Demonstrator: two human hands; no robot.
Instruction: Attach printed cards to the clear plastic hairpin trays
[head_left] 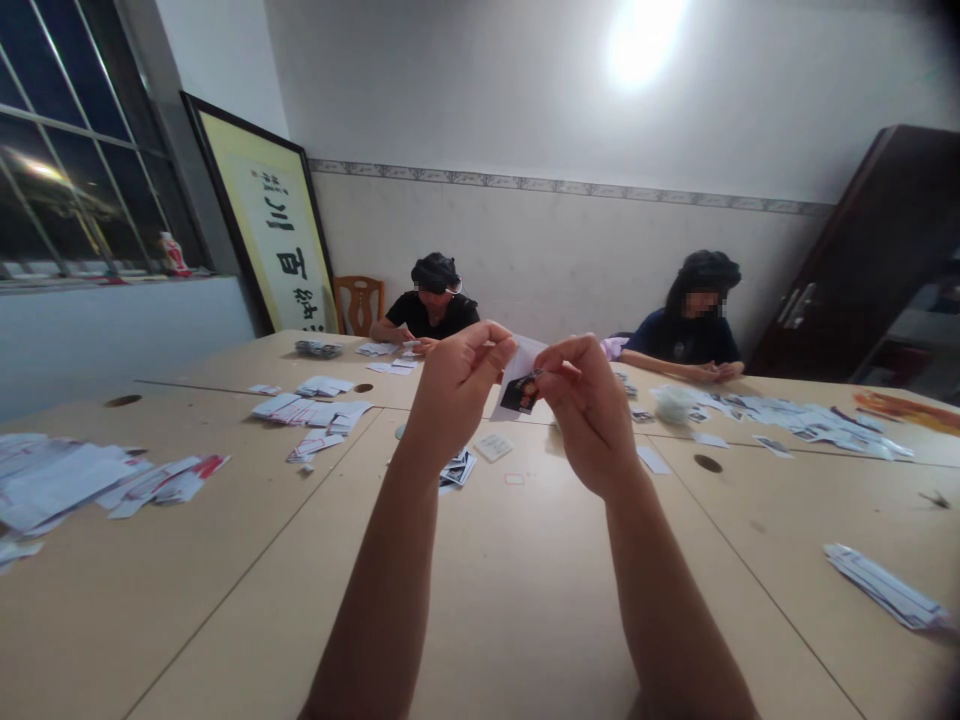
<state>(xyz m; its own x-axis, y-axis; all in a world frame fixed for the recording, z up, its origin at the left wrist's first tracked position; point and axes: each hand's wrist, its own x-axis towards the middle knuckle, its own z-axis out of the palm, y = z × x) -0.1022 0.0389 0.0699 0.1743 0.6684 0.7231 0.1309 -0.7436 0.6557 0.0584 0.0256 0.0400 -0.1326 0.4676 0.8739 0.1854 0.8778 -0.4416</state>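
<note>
Both my hands are raised above the table, close together. My left hand (466, 385) pinches the upper left edge of a white paper slip (526, 350). Over its lower part shows a small dark picture card (520, 393) with an orange patch; whether it is printed on the slip or separate, I cannot tell. My right hand (589, 400) has thumb and forefinger closed at the dark card's right edge. Below my left hand lies a small pile of cards (457, 468), partly hidden by my wrist. A pale square pad (493, 447) lies beside that pile.
Paper slips (311, 410) and larger white sheets (67, 480) lie on the left. Two people sit across the table (517, 590). Scattered cards (810, 420) and a clear bag (673, 405) are on the right, with a strip bundle (885, 588) nearer me.
</note>
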